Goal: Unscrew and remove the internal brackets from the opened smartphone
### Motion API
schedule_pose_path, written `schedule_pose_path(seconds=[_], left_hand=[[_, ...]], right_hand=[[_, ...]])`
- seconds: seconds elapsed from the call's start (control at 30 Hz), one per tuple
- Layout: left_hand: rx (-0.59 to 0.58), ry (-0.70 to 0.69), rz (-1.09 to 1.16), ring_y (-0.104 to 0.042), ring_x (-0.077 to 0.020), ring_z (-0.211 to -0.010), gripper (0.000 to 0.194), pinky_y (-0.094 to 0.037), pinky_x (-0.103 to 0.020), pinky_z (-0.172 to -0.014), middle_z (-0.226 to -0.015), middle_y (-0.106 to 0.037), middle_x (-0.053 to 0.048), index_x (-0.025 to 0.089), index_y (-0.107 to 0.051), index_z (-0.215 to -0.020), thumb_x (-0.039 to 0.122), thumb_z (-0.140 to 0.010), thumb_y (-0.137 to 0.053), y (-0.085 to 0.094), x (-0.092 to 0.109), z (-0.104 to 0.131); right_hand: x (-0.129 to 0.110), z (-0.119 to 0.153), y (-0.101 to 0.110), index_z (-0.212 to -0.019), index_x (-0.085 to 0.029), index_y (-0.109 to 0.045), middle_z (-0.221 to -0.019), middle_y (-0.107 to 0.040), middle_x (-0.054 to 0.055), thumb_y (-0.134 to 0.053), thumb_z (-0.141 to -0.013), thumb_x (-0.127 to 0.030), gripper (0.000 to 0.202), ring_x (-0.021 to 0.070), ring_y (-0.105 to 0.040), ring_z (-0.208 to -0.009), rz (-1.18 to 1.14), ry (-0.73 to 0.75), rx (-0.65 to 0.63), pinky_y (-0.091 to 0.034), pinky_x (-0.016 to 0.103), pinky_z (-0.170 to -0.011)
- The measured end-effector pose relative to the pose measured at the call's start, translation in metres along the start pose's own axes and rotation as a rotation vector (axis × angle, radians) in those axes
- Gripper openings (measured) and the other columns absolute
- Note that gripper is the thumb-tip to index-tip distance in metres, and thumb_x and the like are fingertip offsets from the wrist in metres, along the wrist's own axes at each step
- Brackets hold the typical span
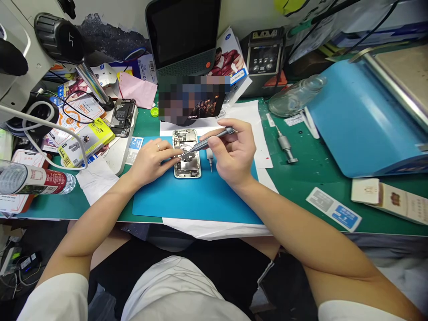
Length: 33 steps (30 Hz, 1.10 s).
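Note:
An opened smartphone (187, 170) lies on a blue mat (160, 196), its inner boards and a silvery round area exposed. My right hand (236, 154) grips a grey screwdriver (210, 140), slanted with its tip down over the middle of the phone. At the phone's left side is my left hand (152, 160), a ring on one finger. Its thumb and fingertips come together over the phone near the screwdriver's tip, by a dark part; what they pinch, if anything, is too small to make out. A second screwdriver (210, 157) lies just right of the phone, partly behind my right hand.
Another screwdriver (285, 145) and a glass jar (296, 96) are to the right, before a blue-covered machine (347, 116). Leftward lie another opened phone (123, 117), a yellow battery box (87, 142) and a water bottle (36, 179). A screen device (183, 35) stands behind.

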<state>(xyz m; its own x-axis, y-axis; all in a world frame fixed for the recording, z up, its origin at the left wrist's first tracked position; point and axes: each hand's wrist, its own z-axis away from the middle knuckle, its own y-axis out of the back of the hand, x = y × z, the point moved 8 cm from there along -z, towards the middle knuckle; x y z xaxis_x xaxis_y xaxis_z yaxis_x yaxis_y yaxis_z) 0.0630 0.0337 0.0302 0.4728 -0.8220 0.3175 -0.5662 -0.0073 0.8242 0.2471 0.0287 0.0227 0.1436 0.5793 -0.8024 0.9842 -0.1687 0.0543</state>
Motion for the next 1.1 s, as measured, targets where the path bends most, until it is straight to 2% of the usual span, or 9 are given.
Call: schedule_pose_path(seconds=[0.2, 0.3, 0.57, 0.8, 1.1], left_hand=[[-0.048, 0.028, 0.005, -0.063, -0.0182, -0.083, 0.024, -0.041, -0.034, -0.075, -0.091, -0.072, -0.005, 0.023, -0.076, -0.108, 0.037, -0.105, -0.056, -0.0028, -0.0018, 0.0002], [-0.040, 0.027, 0.000, -0.064, -0.0189, -0.084, 0.024, -0.040, -0.034, -0.074, -0.091, -0.072, -0.005, 0.023, -0.075, -0.112, 0.037, -0.105, -0.057, -0.0020, -0.0009, 0.0000], [-0.074, 0.037, -0.002, -0.065, -0.0184, -0.082, 0.027, -0.039, -0.035, -0.073, -0.091, -0.074, -0.005, 0.023, -0.076, -0.107, 0.039, -0.106, -0.054, -0.0035, -0.0005, -0.0004], [-0.065, 0.051, -0.003, -0.065, -0.0186, -0.081, 0.025, -0.038, -0.035, -0.072, -0.089, -0.074, -0.004, 0.024, -0.077, -0.104, 0.038, -0.105, -0.057, -0.0042, -0.0011, -0.0002], [-0.025, 0.019, -0.028, -0.064, -0.0179, -0.079, 0.023, -0.038, -0.035, -0.071, -0.088, -0.073, -0.004, 0.023, -0.076, -0.102, 0.037, -0.104, -0.058, -0.0018, 0.0014, -0.0004]], right_hand=[[0.0001, 0.0003, -0.0008, -0.122, -0.031, -0.052, -0.093, -0.074, 0.000, -0.065, -0.097, -0.051, 0.034, 0.0190, -0.074, -0.078, 0.002, -0.011, -0.012, -0.066, 0.036, -0.067], [-0.0009, 0.0000, -0.0013, -0.122, -0.032, -0.053, -0.093, -0.074, 0.000, -0.065, -0.097, -0.051, 0.033, 0.0193, -0.075, -0.079, -0.017, -0.007, -0.011, -0.066, 0.036, -0.068], [0.0013, 0.0005, -0.0031, -0.120, -0.032, -0.051, -0.092, -0.073, 0.001, -0.065, -0.095, -0.059, 0.039, 0.0211, -0.075, -0.080, 0.004, -0.058, -0.022, -0.067, 0.039, -0.069], [-0.0004, 0.0018, -0.0003, -0.119, -0.032, -0.053, -0.091, -0.073, 0.001, -0.066, -0.095, -0.056, 0.036, 0.0205, -0.075, -0.079, 0.012, -0.022, 0.017, -0.065, 0.037, -0.064], [0.0049, 0.0041, -0.0038, -0.121, -0.031, -0.053, -0.094, -0.073, 0.001, -0.067, -0.095, -0.054, 0.037, 0.0210, -0.076, -0.084, -0.008, -0.030, -0.023, -0.066, 0.036, -0.067]])
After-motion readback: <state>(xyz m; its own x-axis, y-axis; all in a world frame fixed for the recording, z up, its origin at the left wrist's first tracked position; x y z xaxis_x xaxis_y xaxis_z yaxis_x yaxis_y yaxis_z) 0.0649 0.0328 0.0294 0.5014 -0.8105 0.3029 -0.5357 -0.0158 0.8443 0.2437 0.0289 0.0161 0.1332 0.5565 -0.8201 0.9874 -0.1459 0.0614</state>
